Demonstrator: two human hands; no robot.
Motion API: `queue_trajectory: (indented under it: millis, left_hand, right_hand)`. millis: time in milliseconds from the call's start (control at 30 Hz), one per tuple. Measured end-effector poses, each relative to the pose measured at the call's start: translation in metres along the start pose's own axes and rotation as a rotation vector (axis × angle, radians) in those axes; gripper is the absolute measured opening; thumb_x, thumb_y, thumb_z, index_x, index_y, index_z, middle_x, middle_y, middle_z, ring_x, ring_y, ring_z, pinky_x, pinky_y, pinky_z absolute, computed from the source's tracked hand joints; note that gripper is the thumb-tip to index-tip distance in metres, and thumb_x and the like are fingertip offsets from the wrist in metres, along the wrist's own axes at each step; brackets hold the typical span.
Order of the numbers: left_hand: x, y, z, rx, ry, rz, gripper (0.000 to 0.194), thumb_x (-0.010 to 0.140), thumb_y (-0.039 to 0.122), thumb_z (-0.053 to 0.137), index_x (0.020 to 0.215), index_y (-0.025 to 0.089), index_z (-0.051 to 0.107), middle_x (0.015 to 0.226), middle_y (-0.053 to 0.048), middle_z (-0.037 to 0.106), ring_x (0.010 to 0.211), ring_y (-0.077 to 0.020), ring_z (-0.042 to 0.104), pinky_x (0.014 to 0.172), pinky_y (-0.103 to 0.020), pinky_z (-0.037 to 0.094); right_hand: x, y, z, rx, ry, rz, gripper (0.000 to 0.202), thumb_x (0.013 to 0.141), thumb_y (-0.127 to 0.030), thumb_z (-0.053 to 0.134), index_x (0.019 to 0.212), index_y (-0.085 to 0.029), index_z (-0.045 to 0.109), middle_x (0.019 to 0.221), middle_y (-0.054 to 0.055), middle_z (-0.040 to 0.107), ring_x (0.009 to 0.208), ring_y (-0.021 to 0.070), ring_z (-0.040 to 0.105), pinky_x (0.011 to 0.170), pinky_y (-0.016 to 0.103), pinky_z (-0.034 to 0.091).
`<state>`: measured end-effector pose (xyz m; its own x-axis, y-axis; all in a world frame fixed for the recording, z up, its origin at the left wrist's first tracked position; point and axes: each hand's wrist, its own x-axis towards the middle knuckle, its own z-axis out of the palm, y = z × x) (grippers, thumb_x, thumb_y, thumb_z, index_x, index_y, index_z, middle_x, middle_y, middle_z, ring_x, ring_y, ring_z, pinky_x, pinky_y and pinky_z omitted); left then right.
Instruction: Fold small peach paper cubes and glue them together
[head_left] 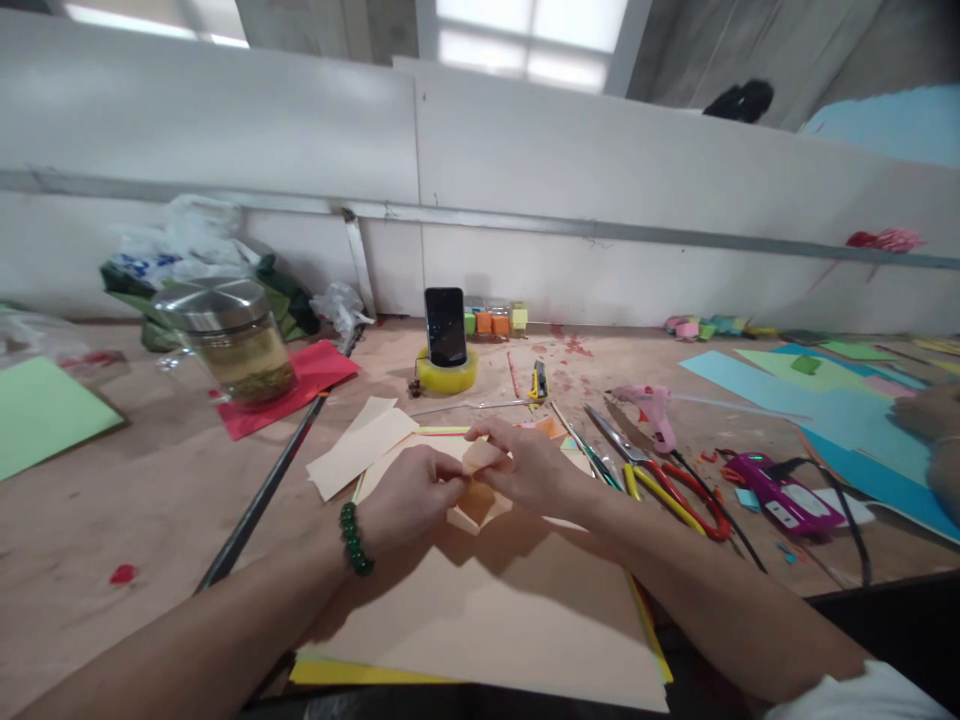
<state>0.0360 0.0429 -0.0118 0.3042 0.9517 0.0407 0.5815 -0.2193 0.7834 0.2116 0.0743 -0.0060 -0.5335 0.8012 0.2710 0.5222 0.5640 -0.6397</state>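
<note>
"Where is the folded peach paper piece [480,510] sitting?"

"It is sitting between the two hands, just in front of the person's body. Its upper edge is meeting the fingertips, and its open, box-like lower part is showing below them, toward the wearer."

"What is the left hand [420,490] doing?"

"It is pinching the left side of the piece between thumb and fingers. A green bead bracelet [354,540] is circling that wrist."

"And the right hand [536,468]?"

"It is grasping the top flap from the other side, the fingers curling over it. Both hands are almost touching each other."

"Is the piece resting on anything?"

"It is hovering over or touching the stack of peach paper sheets [487,625]; the view is not settling which. Yellow sheets are peeking out at the stack's near edge."

"What is lying close by?"

"Two peach paper strips [356,455] are lying just left of the left hand. Scissors [637,455] with red handles are lying beyond the right forearm, near a pink glue gun [652,412]. Farther forward, a smartphone [446,325] is standing in a yellow tape roll [448,375], well apart from the hands."
</note>
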Motion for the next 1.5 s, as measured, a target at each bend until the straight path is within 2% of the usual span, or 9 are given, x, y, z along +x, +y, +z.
queue_trajectory:
  millis: [167, 400, 567, 700, 800, 933, 1200, 1300, 1500]
  left_hand:
    - [-0.005, 0.005, 0.003, 0.317, 0.018, 0.004, 0.023, 0.068, 0.012, 0.044, 0.049, 0.016, 0.057, 0.048, 0.002, 0.049, 0.049, -0.011, 0.04, 0.051, -0.024, 0.026]
    - [-0.008, 0.007, 0.005, 0.349, -0.002, -0.006, 0.021, 0.069, 0.012, 0.048, 0.056, 0.017, 0.064, 0.056, -0.001, 0.061, 0.054, -0.0137, 0.048, 0.054, -0.026, 0.029]
    - [0.0, 0.0, -0.002, 0.267, 0.152, 0.079, 0.023, 0.069, 0.009, 0.047, 0.057, 0.017, 0.064, 0.054, 0.002, 0.059, 0.053, -0.0122, 0.048, 0.053, -0.024, 0.032]
    - [0.007, -0.007, -0.012, 0.259, 0.341, 0.181, 0.021, 0.072, 0.01, 0.049, 0.059, 0.017, 0.064, 0.058, 0.001, 0.061, 0.056, -0.0123, 0.051, 0.056, -0.023, 0.037]
    - [0.008, -0.009, -0.012, 0.252, 0.379, 0.289, 0.024, 0.074, 0.011, 0.05, 0.054, 0.017, 0.062, 0.066, -0.002, 0.063, 0.062, -0.0131, 0.054, 0.06, -0.023, 0.041]
    - [0.005, -0.007, -0.008, 0.248, 0.354, 0.287, 0.025, 0.074, 0.012, 0.05, 0.051, 0.017, 0.059, 0.062, -0.001, 0.059, 0.059, -0.0125, 0.053, 0.057, -0.023, 0.041]
    - [0.007, -0.005, -0.008, 0.086, 0.175, 0.053, 0.016, 0.069, 0.02, 0.047, 0.061, 0.016, 0.06, 0.058, 0.001, 0.059, 0.056, -0.0127, 0.052, 0.05, -0.021, 0.038]
    - [0.008, -0.004, -0.01, 0.155, 0.252, 0.085, 0.017, 0.07, 0.021, 0.046, 0.058, 0.017, 0.057, 0.055, 0.002, 0.055, 0.058, -0.0129, 0.05, 0.052, -0.022, 0.037]
    - [0.009, -0.004, -0.01, 0.199, 0.387, 0.147, 0.014, 0.067, 0.016, 0.045, 0.054, 0.018, 0.05, 0.056, 0.002, 0.05, 0.06, -0.0127, 0.048, 0.053, -0.022, 0.036]
  right_hand:
    - [-0.001, 0.005, 0.004, 0.143, -0.045, -0.161, 0.04, 0.067, -0.004, 0.06, 0.104, -0.021, 0.058, 0.091, 0.003, 0.069, 0.083, 0.0186, 0.065, 0.078, 0.032, 0.049]
    - [-0.005, -0.006, 0.003, 0.432, 0.036, -0.334, 0.016, 0.081, -0.019, 0.059, 0.097, -0.02, 0.058, 0.078, 0.0, 0.064, 0.07, 0.0123, 0.062, 0.068, 0.027, 0.052]
    - [0.003, -0.003, -0.013, 0.35, 0.363, -0.105, 0.017, 0.082, -0.035, 0.061, 0.087, -0.019, 0.056, 0.083, 0.002, 0.061, 0.073, 0.0129, 0.058, 0.063, 0.025, 0.048]
    - [0.008, 0.003, -0.014, 0.235, 0.097, 0.207, 0.031, 0.077, -0.045, 0.065, 0.087, -0.018, 0.054, 0.061, -0.003, 0.055, 0.055, 0.012, 0.052, 0.05, 0.022, 0.038]
    - [0.009, 0.003, -0.005, 0.231, -0.063, 0.266, 0.017, 0.074, -0.031, 0.064, 0.082, -0.018, 0.056, 0.055, -0.005, 0.054, 0.051, 0.0119, 0.052, 0.047, 0.021, 0.035]
    - [0.011, 0.009, 0.007, 0.329, -0.019, 0.188, 0.006, 0.067, -0.013, 0.05, 0.066, -0.018, 0.051, 0.052, -0.007, 0.049, 0.047, 0.0095, 0.051, 0.045, 0.019, 0.034]
    - [0.008, 0.01, 0.009, 0.348, 0.018, 0.149, 0.004, 0.072, -0.021, 0.058, 0.074, -0.018, 0.056, 0.053, -0.007, 0.049, 0.047, 0.0089, 0.046, 0.044, 0.019, 0.034]
    - [0.007, 0.004, 0.007, 0.481, -0.007, 0.302, 0.025, 0.074, -0.032, 0.066, 0.093, -0.018, 0.056, 0.052, -0.006, 0.055, 0.046, 0.0105, 0.051, 0.043, 0.019, 0.037]
    - [0.011, 0.006, 0.011, 0.682, -0.014, 0.375, 0.011, 0.069, -0.023, 0.064, 0.074, -0.018, 0.056, 0.046, -0.006, 0.054, 0.039, 0.0068, 0.047, 0.04, 0.016, 0.035]
